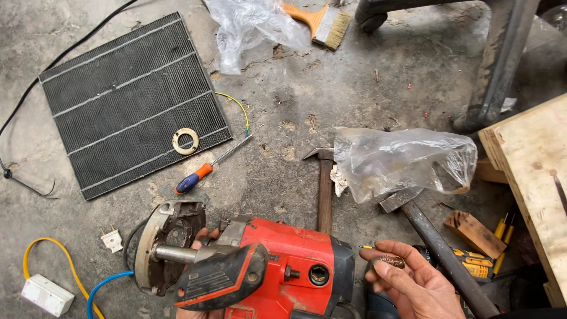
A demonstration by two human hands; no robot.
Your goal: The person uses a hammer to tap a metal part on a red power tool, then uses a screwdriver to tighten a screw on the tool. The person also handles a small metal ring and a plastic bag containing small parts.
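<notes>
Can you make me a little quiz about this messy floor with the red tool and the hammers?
1. True or false: the screwdriver with the orange and blue handle lies on the black ribbed mat.
2. What does the right hand hold in its palm? A) a small coiled spring B) a nail C) a coin
3. What sits on the near right corner of the mat?

Key
1. False: it lies on the concrete beside the mat's edge.
2. A, a small coiled spring.
3. A pale flat ring.

The left hand grips the red power tool from beneath.
</notes>
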